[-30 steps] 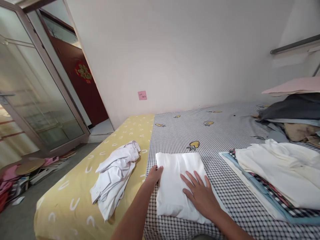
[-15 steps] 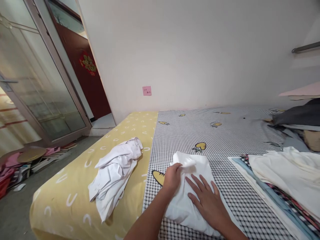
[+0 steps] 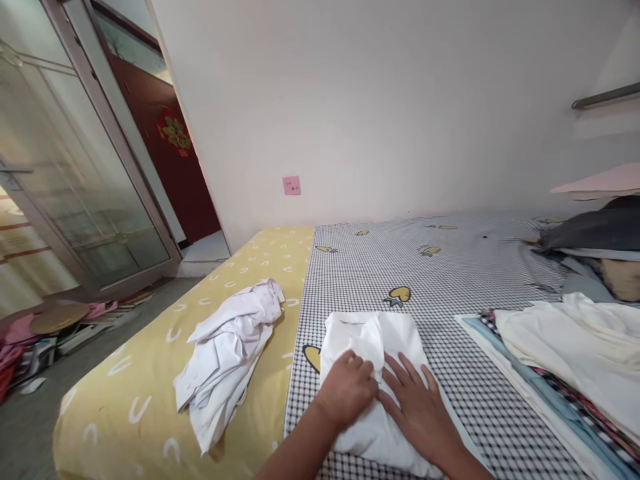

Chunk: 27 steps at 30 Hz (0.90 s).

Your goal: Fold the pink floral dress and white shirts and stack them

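Note:
A white garment point(image 3: 403, 328), partly folded into a rough rectangle, lies on the black-and-white checked bedsheet point(image 3: 345, 273). My left hand point(image 3: 349, 390) has its fingers curled on a flap of this cloth, near the middle of the garment. Close on its right, my right hand point(image 3: 413, 407) lies flat on the cloth with the fingers spread. The hands cover part of the garment's lower half. To the left, a crumpled white garment point(image 3: 233, 347) rests on the yellow sheet point(image 3: 150, 360).
At the right lies a stack of folded clothes point(image 3: 545, 380) with a white garment on top. Dark clothes point(image 3: 595, 230) are piled behind it. A pink note point(image 3: 291, 185) is on the wall. Books and other items point(image 3: 65, 327) lie on the floor at the left.
My left hand has moved down and toward my right hand, drawing the flap of cloth with it. The garment's left part now lies spread wider. My right hand has hardly moved.

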Motion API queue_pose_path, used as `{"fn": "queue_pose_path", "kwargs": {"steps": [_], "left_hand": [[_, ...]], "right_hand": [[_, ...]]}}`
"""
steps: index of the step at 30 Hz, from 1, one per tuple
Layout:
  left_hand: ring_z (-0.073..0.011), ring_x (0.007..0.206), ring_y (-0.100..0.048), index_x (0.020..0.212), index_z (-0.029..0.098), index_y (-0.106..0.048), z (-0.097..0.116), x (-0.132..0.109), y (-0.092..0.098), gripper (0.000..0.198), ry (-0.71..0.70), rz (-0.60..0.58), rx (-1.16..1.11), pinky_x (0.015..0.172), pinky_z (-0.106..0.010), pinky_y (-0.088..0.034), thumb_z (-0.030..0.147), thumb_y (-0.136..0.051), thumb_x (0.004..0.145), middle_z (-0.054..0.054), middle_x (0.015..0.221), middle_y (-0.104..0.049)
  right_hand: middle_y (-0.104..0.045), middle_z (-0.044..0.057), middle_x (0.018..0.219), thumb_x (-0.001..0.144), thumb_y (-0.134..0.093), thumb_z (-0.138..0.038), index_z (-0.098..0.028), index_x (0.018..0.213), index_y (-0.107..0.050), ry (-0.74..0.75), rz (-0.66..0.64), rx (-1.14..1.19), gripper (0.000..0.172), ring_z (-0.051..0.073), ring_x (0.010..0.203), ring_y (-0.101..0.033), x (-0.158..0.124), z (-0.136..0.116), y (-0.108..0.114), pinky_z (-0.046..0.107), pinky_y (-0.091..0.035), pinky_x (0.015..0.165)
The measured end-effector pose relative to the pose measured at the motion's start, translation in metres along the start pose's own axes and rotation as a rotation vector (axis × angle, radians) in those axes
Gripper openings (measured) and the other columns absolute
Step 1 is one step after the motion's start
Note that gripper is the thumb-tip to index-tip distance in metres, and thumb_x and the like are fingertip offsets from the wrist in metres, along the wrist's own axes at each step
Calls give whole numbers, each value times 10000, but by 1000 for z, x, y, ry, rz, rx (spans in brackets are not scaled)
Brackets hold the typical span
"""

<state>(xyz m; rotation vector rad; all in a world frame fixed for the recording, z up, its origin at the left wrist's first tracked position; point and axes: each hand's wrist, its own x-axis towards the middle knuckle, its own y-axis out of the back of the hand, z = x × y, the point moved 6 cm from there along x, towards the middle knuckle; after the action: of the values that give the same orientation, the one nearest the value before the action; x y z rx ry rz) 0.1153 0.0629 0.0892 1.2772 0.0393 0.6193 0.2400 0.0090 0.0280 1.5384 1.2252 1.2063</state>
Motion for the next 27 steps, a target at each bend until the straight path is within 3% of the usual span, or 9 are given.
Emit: {"fn": "queue_pose_path", "kwargs": {"steps": [2, 5, 9, 13, 16, 18, 22, 24, 27], "left_hand": [[-241, 917, -653, 603, 184, -585, -4, -4, -13, 208, 136, 6, -358, 1014, -472, -470, 67, -671, 752, -66, 834, -717], [-239, 945, -661, 553, 199, -547, -28, -3, -17, 218, 395, 187, -743, 1048, -455, -463, 65, -666, 676, -51, 799, -709], [-177, 813, -702, 593, 209, -470, -69, 10, -11, 225, 674, 362, -956, 829, -352, -588, 131, -523, 798, -73, 869, -716], [-152, 686, -697, 661, 216, -443, -97, 15, -5, 239, 892, 412, -1120, 718, -301, -615, 189, -638, 795, -53, 753, -674], [-161, 730, -715, 778, 196, -522, -100, 11, -3, 183, 946, 393, -1163, 744, -317, -624, 316, -555, 912, -78, 817, -680], [-165, 782, -716, 878, 184, -576, -97, 8, 1, 265, 938, 386, -1129, 764, -326, -620, 410, -470, 969, -83, 896, -674], [-189, 972, -658, 1006, 190, -654, -90, 9, 16, 294, 869, 442, -912, 871, -332, -581, 457, -642, 884, -104, 1153, -586], [-217, 1099, -607, 1123, 205, -634, -85, 10, 27, 366, 829, 509, -793, 949, -355, -550, 431, -697, 843, -128, 1303, -494], [-242, 1228, -536, 1292, 236, -508, -80, 5, 46, 449, 789, 630, -636, 1043, -419, -496, 473, -563, 916, -149, 1424, -381]], "right_hand": [[-437, 9, 1608, 1015, -356, -583, -353, 1408, -603, 4, -1, -7, 518, 333, 1527, -293, 0, -1, 1, 669, -205, 1210], [-439, 12, 1607, 1010, -351, -617, -354, 1402, -609, 2, 16, 0, 538, 339, 1525, -294, 0, -1, 3, 676, -210, 1205], [-396, -2, 1630, 1006, -325, -648, -377, 1486, -519, -9, -1, 22, 584, 336, 1534, -270, 0, -2, 4, 682, -189, 1207], [-391, 0, 1631, 1008, -329, -642, -398, 1546, -414, -21, -10, 48, 597, 334, 1531, -277, 1, -3, 6, 687, -183, 1202], [-395, 2, 1629, 1006, -338, -644, -400, 1539, -428, -21, -5, 61, 593, 340, 1530, -277, 2, -4, 7, 684, -178, 1202], [-391, 1, 1632, 1006, -343, -640, -397, 1538, -431, -22, -4, 65, 591, 343, 1531, -275, 2, -5, 8, 680, -171, 1204], [-399, 6, 1628, 1002, -369, -636, -395, 1531, -444, -20, 13, 85, 586, 350, 1529, -277, 1, -5, 10, 685, -168, 1202], [-396, 5, 1630, 1002, -368, -642, -391, 1531, -446, -24, 15, 97, 591, 349, 1533, -266, 1, -4, 10, 684, -162, 1206], [-390, 0, 1633, 1007, -362, -636, -389, 1534, -440, -27, 15, 115, 587, 344, 1538, -252, 0, -5, 12, 683, -158, 1211]]}}
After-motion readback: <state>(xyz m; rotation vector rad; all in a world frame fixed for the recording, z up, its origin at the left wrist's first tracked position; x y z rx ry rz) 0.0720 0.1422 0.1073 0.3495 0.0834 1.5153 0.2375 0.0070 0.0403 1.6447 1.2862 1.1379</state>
